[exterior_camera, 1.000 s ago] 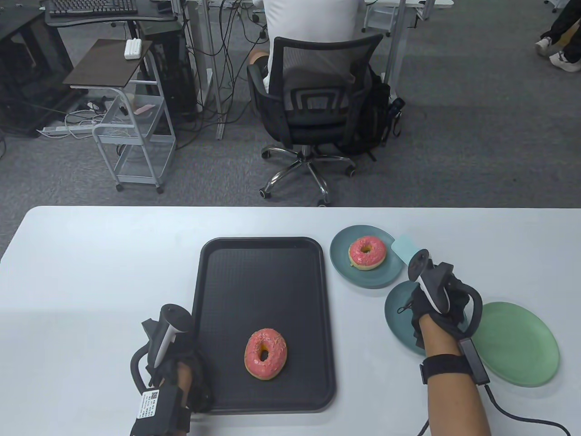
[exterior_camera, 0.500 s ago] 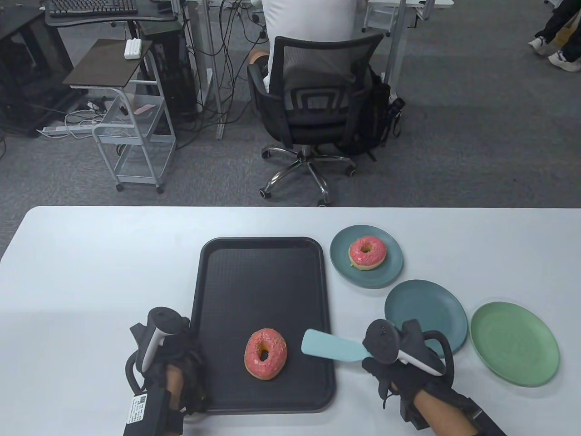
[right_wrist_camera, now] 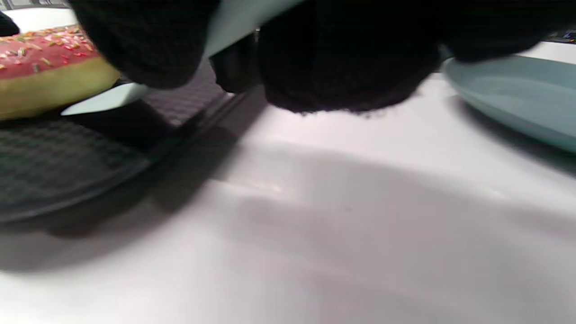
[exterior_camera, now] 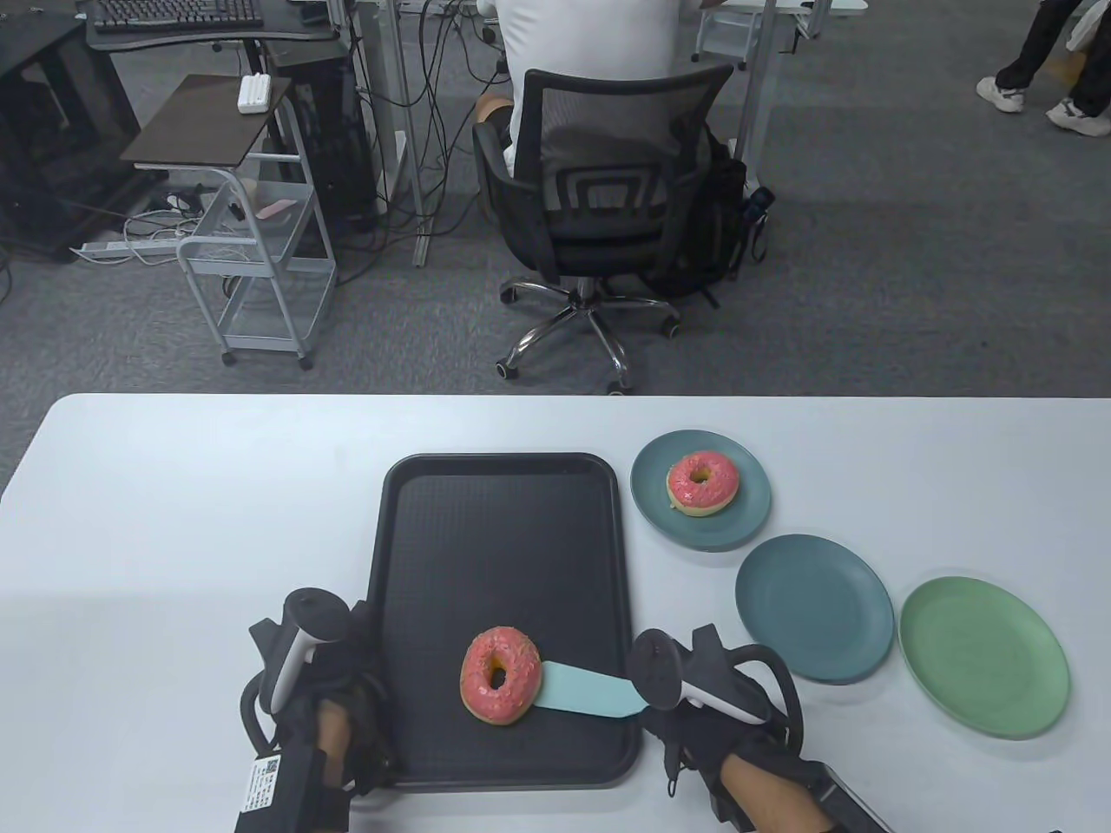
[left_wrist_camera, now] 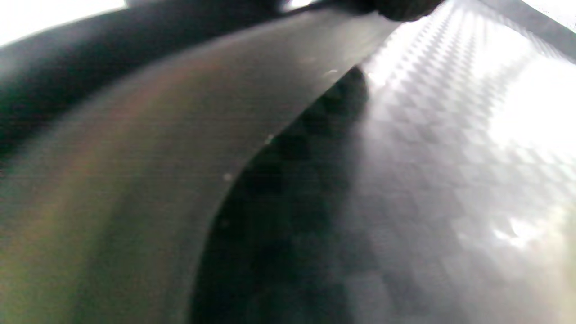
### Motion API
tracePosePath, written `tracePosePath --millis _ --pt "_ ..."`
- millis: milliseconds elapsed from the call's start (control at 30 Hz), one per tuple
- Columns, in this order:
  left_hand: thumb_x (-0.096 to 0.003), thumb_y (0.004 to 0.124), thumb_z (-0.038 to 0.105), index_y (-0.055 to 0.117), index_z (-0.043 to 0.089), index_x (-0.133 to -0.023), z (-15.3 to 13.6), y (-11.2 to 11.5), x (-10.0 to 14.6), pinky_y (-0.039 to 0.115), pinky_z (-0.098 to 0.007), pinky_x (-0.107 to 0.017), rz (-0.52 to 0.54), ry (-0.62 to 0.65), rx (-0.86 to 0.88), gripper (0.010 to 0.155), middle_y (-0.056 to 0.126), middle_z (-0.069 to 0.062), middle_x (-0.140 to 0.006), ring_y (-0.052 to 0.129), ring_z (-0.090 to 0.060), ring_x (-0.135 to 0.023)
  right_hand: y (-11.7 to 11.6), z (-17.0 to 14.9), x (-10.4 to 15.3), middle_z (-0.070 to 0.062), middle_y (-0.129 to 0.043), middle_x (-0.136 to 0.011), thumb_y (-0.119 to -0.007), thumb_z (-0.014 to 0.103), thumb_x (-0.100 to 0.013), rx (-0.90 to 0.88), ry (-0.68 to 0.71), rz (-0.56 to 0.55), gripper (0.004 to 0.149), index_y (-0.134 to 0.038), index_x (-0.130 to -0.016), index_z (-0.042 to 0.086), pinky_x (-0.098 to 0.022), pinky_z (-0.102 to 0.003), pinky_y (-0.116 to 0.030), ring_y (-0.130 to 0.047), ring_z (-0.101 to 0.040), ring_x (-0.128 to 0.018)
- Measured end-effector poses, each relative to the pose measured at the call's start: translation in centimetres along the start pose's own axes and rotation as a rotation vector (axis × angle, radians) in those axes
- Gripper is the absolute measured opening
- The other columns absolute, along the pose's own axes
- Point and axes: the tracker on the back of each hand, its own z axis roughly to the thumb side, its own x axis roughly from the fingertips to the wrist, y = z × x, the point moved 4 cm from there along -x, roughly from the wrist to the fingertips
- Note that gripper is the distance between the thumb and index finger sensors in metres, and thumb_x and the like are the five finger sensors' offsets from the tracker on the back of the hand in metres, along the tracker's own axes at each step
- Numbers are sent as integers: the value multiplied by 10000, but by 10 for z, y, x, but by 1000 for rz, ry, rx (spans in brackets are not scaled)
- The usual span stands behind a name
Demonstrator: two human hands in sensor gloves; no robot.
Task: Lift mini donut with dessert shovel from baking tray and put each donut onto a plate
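A pink-iced donut with sprinkles lies near the front of the black baking tray. My right hand grips the handle of the light blue dessert shovel. The blade tip is wedged under the donut's right edge, and the donut leans slightly up on it. The right wrist view shows the donut on the blade below my gloved fingers. My left hand rests on the tray's left rim; its fingers are mostly hidden. A second donut sits on a teal plate.
An empty teal plate and an empty green plate lie right of the tray. Beyond the table's far edge a person sits in an office chair, with a wheeled cart to the left.
My right hand swung the shovel from beside the far plate down to the tray, then slid its blade left under the donut, which shifted a little left. The left hand stayed at the tray's rim.
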Motion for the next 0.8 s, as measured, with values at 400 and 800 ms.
tracePosePath --millis 400,800 --pt "-430 733 396 339 603 -935 1 0 0 770 -387 -430 9 -5 -19 673 698 26 -785 867 -166 -512 -11 56 -36 -156 -975 -617 -841 452 -420 -40 96 -73 576 -736 -942 230 -244 -449 -890 -967 -308 -338" --pt "-430 721 400 325 607 -932 3 1 0 792 -370 -403 26 -15 -47 672 694 35 -775 885 -147 -475 -16 59 -35 -154 -977 -611 -837 453 -425 -69 134 -100 578 -735 -945 221 -233 -439 -893 -968 -301 -327"
